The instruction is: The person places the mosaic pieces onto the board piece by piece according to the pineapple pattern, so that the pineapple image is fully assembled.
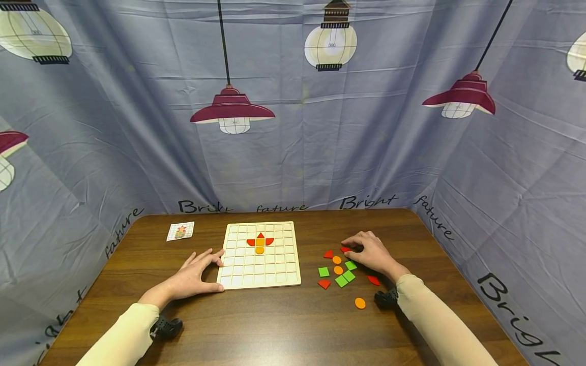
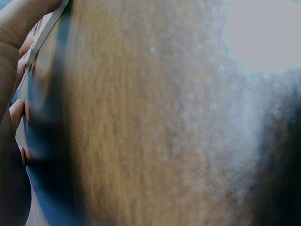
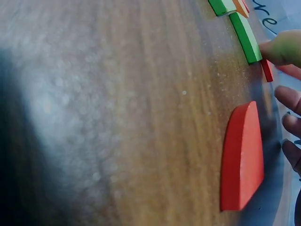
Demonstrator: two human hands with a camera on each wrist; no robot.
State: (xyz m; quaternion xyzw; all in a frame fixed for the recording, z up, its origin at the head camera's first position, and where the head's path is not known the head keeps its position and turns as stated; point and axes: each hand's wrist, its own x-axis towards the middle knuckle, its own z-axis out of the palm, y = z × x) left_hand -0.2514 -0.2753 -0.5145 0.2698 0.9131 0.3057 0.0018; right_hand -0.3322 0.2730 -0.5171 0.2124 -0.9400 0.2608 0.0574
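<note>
My left hand rests against the left edge of a cream gridded board, thumb at the near corner and fingers spread along the side. On the board an orange circle lies below an orange square. A red triangle tops the square, flanked by a red quarter-circle and another one. To the right, my right hand curls thumb and fingers about a small red piece, partly hidden by the thumb. Nearer the right wrist lies a red quarter-circle.
Loose green squares, orange circles and red pieces lie scattered right of the board. A card with a printed coloured pattern lies at the back left of the wooden table. A curtain hangs behind.
</note>
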